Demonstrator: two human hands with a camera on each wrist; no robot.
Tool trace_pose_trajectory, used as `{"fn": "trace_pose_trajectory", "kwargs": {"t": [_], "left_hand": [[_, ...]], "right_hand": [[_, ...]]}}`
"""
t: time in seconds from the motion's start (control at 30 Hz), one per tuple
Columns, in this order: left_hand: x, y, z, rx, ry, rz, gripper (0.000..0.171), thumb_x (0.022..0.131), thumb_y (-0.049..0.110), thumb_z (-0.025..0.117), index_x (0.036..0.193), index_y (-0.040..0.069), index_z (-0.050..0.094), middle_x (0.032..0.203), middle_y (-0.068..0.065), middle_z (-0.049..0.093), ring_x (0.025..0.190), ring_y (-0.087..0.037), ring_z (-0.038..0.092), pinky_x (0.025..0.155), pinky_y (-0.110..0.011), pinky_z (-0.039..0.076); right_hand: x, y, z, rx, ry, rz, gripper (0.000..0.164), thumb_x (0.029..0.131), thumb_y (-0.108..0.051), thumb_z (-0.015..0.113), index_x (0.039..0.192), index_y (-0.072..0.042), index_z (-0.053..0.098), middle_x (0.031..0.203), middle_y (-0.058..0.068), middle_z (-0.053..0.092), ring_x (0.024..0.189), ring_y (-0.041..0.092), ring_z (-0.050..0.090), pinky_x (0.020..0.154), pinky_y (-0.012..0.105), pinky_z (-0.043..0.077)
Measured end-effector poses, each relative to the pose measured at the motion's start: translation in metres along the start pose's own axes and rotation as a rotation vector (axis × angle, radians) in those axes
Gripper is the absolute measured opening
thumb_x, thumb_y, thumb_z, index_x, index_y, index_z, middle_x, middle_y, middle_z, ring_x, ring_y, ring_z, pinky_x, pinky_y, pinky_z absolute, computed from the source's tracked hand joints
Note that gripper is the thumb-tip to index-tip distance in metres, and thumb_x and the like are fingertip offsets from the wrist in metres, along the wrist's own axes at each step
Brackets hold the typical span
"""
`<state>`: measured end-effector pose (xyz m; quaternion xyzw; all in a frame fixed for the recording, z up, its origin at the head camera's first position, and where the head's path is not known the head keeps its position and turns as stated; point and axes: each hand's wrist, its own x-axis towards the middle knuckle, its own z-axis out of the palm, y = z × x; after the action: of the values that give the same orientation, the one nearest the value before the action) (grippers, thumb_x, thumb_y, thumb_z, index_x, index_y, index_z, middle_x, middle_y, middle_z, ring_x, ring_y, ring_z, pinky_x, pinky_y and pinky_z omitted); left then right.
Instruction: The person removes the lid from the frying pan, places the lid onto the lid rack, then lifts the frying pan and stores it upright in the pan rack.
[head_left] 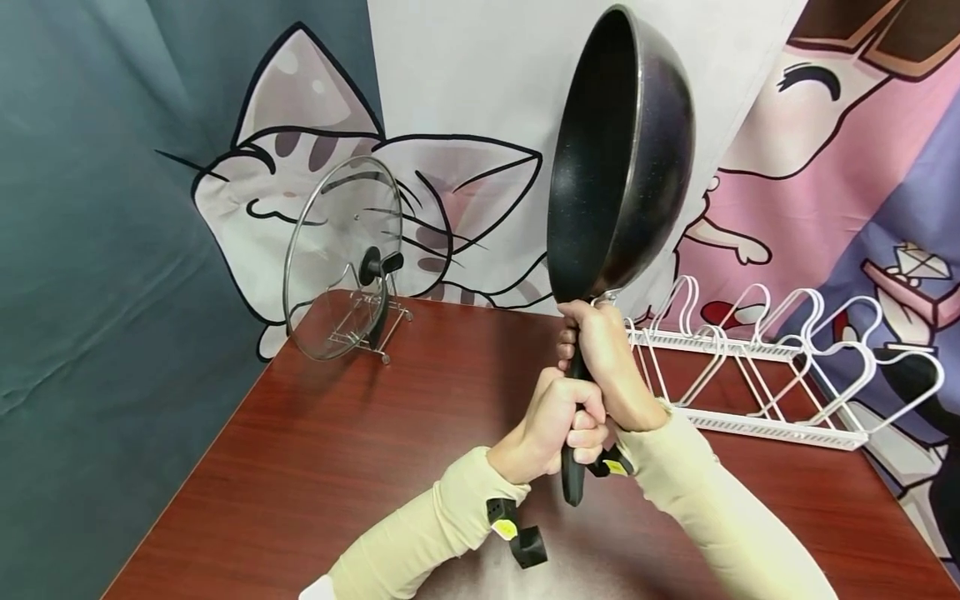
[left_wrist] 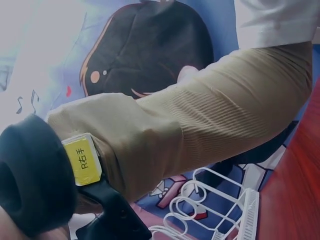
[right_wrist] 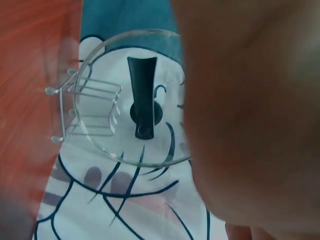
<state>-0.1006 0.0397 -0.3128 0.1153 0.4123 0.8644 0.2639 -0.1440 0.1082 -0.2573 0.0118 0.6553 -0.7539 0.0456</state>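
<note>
A black wok (head_left: 663, 158) is held up on end above the table, its dark inside turned to the left in the head view. My right hand (head_left: 609, 354) grips the long black handle close to the pan. Lower down, my left hand (head_left: 558, 425) wraps its fingers round the same handle, whose end (head_left: 573, 479) pokes out below. In the left wrist view, a dark rounded piece (left_wrist: 37, 175), apparently the handle's end, looms at the left beside the right sleeve (left_wrist: 150, 130). A blurred hand (right_wrist: 255, 125) covers the right side of the right wrist view.
A glass lid (head_left: 341, 321) with a black knob stands upright in a small wire rack (head_left: 393, 333) at the table's far left. At the right, a white multi-slot rack (head_left: 772, 425) sits on the red-brown table (head_left: 337, 467). Printed cloths hang behind.
</note>
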Motion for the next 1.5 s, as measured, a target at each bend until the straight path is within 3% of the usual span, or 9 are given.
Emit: {"fn": "trace_pose_trajectory", "kwargs": {"t": [0.3, 0.43, 0.67, 0.97, 1.5], "left_hand": [[0.013, -0.015, 0.017, -0.009, 0.033, -0.072, 0.024, 0.057, -0.002, 0.038, 0.043, 0.013, 0.025, 0.041, 0.005, 0.018, 0.033, -0.008, 0.014, 0.031, -0.022, 0.011], [0.019, -0.02, 0.027, -0.021, 0.048, -0.075, 0.024, 0.055, -0.003, 0.038, 0.043, 0.012, 0.025, 0.041, 0.005, 0.018, 0.032, -0.008, 0.015, 0.031, -0.023, 0.011], [0.029, -0.028, 0.043, -0.038, 0.013, -0.091, 0.024, 0.054, -0.002, 0.038, 0.044, 0.012, 0.021, 0.042, 0.005, 0.016, 0.033, -0.009, 0.014, 0.031, -0.024, 0.011], [0.036, -0.037, 0.06, -0.028, 0.046, -0.117, 0.025, 0.054, -0.002, 0.038, 0.043, 0.012, 0.021, 0.041, 0.005, 0.016, 0.032, -0.01, 0.014, 0.031, -0.023, 0.013], [0.039, -0.051, 0.066, -0.045, 0.101, -0.14, 0.023, 0.054, -0.002, 0.038, 0.042, 0.013, 0.025, 0.041, 0.006, 0.017, 0.032, -0.009, 0.015, 0.031, -0.022, 0.014]], "right_hand": [[-0.007, -0.003, -0.026, 0.02, -0.029, -0.011, 0.039, 0.09, -0.01, 0.044, 0.053, -0.011, 0.033, 0.047, -0.002, 0.033, 0.038, 0.009, 0.035, 0.039, 0.02, 0.036], [-0.011, -0.007, -0.037, 0.043, -0.032, 0.0, 0.037, 0.091, -0.01, 0.043, 0.055, -0.012, 0.034, 0.048, -0.004, 0.032, 0.039, 0.007, 0.035, 0.039, 0.02, 0.034], [-0.016, -0.013, -0.059, 0.075, -0.036, 0.04, 0.032, 0.092, -0.011, 0.045, 0.061, -0.012, 0.036, 0.052, -0.004, 0.035, 0.042, 0.007, 0.037, 0.041, 0.02, 0.038], [-0.02, -0.018, -0.079, 0.119, -0.07, 0.065, 0.034, 0.093, -0.012, 0.044, 0.06, -0.012, 0.036, 0.052, -0.005, 0.036, 0.043, 0.006, 0.038, 0.041, 0.02, 0.038], [-0.019, -0.01, -0.095, 0.172, -0.111, 0.102, 0.034, 0.095, -0.011, 0.043, 0.061, -0.011, 0.039, 0.052, -0.004, 0.034, 0.042, 0.007, 0.038, 0.041, 0.021, 0.037]]}}
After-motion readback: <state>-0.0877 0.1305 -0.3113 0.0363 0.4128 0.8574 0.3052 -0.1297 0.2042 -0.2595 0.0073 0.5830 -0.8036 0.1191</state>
